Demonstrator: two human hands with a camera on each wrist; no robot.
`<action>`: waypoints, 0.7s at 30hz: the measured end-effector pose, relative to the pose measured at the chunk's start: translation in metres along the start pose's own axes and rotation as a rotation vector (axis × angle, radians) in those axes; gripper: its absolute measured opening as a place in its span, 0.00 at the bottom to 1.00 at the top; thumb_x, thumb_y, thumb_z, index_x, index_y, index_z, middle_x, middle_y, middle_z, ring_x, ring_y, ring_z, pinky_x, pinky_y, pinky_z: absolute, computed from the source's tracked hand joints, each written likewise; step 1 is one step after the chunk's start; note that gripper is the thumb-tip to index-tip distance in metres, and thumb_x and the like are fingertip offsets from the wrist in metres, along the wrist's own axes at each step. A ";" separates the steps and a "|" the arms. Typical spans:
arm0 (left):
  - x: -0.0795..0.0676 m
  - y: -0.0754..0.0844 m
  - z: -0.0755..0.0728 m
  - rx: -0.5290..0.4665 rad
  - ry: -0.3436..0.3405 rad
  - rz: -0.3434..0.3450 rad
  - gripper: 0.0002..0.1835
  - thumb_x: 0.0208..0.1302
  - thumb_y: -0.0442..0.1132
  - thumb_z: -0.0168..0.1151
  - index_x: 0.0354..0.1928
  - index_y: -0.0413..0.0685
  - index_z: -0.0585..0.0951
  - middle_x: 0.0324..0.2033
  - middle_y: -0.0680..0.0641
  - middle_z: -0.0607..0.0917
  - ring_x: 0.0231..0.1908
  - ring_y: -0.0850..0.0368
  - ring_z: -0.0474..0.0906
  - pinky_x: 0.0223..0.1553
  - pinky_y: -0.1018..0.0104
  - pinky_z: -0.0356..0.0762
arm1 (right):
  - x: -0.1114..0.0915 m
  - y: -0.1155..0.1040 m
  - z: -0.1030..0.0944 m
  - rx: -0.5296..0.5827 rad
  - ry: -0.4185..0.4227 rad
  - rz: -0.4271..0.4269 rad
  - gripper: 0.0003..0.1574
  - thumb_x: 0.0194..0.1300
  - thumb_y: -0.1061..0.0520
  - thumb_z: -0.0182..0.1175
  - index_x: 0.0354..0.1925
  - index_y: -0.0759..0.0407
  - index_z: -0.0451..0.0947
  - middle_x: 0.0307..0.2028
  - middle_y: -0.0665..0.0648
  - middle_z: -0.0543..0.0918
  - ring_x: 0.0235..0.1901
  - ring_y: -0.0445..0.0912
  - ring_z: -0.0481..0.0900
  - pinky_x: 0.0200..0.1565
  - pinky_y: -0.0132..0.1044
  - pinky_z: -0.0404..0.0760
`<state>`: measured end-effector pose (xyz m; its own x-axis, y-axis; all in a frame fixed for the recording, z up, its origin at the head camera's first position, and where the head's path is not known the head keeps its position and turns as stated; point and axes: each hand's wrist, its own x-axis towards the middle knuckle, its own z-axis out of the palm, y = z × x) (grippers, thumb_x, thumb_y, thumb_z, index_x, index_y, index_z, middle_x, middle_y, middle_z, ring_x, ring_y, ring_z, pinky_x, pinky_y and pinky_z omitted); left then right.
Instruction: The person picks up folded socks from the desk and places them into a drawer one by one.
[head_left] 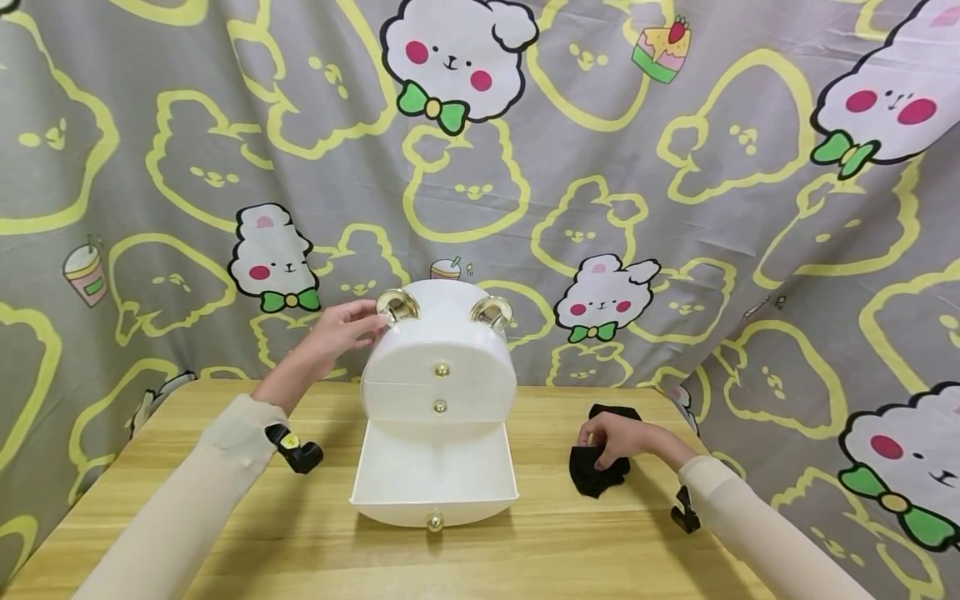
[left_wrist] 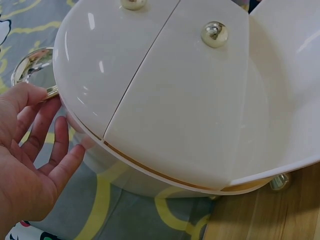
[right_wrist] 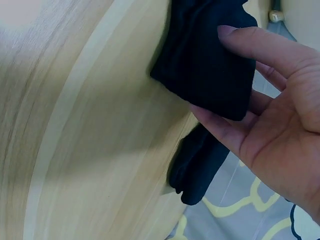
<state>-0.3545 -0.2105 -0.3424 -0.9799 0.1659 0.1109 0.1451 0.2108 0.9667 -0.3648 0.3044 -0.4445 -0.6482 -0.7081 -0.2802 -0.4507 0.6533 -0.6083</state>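
Observation:
A white storage box (head_left: 439,350) with a rounded top, gold ears and gold knobs stands on the table. Its bottom drawer (head_left: 437,467) is pulled out toward me. At the box's upper left, my left hand (head_left: 343,332) pinches the edge of a gold ear (left_wrist: 37,70) between thumb and forefinger, its other fingers spread beside the box wall. To the right of the box, my right hand (head_left: 618,437) grips a piece of black cloth (right_wrist: 210,60) between thumb and fingers. Another black cloth piece (right_wrist: 197,165) lies behind it on the table, partly hidden by the hand.
Under everything is a light wooden table (head_left: 300,525). A grey curtain (head_left: 480,192) with cartoon rabbits and yellow outlines hangs behind the table and along its sides. Black wrist straps with cameras (head_left: 298,450) sit on both sleeves.

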 end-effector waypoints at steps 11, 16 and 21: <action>-0.001 0.001 0.001 -0.006 -0.005 -0.004 0.28 0.74 0.48 0.61 0.68 0.39 0.73 0.40 0.64 0.84 0.44 0.67 0.80 0.71 0.44 0.69 | 0.001 -0.016 -0.007 -0.042 0.008 -0.039 0.15 0.56 0.66 0.73 0.43 0.58 0.83 0.38 0.55 0.86 0.37 0.42 0.83 0.37 0.32 0.81; -0.001 0.001 0.001 -0.008 -0.005 -0.003 0.28 0.74 0.48 0.61 0.68 0.39 0.72 0.39 0.65 0.84 0.44 0.67 0.80 0.70 0.45 0.70 | 0.002 -0.027 -0.015 -0.015 -0.006 -0.048 0.16 0.56 0.66 0.73 0.44 0.60 0.82 0.37 0.57 0.85 0.36 0.40 0.81 0.35 0.31 0.80; -0.001 0.001 0.001 -0.012 -0.003 -0.001 0.28 0.75 0.48 0.61 0.68 0.39 0.72 0.39 0.65 0.84 0.44 0.67 0.80 0.70 0.45 0.70 | 0.001 -0.046 -0.026 -0.037 -0.001 -0.062 0.16 0.57 0.66 0.73 0.44 0.60 0.82 0.34 0.57 0.85 0.34 0.39 0.80 0.36 0.31 0.80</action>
<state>-0.3536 -0.2099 -0.3421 -0.9796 0.1683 0.1095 0.1426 0.1993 0.9695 -0.3610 0.2809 -0.3974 -0.6178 -0.7477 -0.2434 -0.5127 0.6177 -0.5963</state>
